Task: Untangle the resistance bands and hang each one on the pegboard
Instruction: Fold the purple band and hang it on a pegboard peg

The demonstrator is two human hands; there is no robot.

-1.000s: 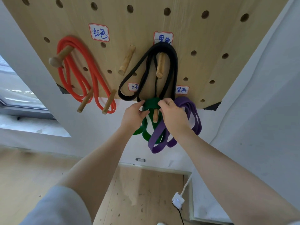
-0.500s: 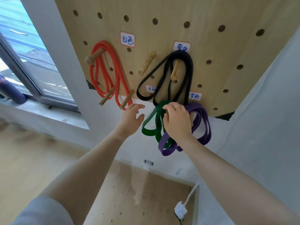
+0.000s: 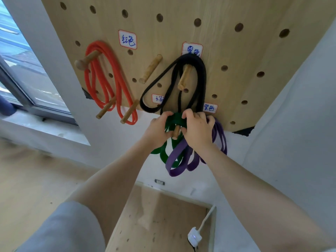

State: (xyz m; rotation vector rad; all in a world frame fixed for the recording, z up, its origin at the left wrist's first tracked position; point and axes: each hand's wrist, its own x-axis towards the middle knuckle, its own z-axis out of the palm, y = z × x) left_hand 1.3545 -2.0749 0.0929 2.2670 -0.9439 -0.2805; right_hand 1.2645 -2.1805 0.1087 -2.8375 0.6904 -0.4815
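Green resistance band (image 3: 175, 121) looped over a short wooden peg (image 3: 176, 132) at the lower edge of the pegboard (image 3: 227, 51); its loops hang downward from the peg, long axis roughly vertical. Left hand (image 3: 156, 132) and right hand (image 3: 197, 130) flank this peg, fingers of both curled closed around the top of the green band where it crosses the peg. Purple resistance band (image 3: 179, 160) hangs just right of the peg and partly behind the right hand; its own hook is hidden, and its loops overlap the green ones below. Black resistance band (image 3: 201, 79) hangs from a peg directly above, its lower ends reaching the hands. Orange-red band (image 3: 107, 82) hangs well to the left of the peg, on a knobbed peg (image 3: 86, 60). Four white handwritten labels (image 3: 127, 40) on the board carry blue characters, not clearly legible here. Below: wall outlet (image 3: 160, 182) and a white power adapter (image 3: 194, 236) on its cable
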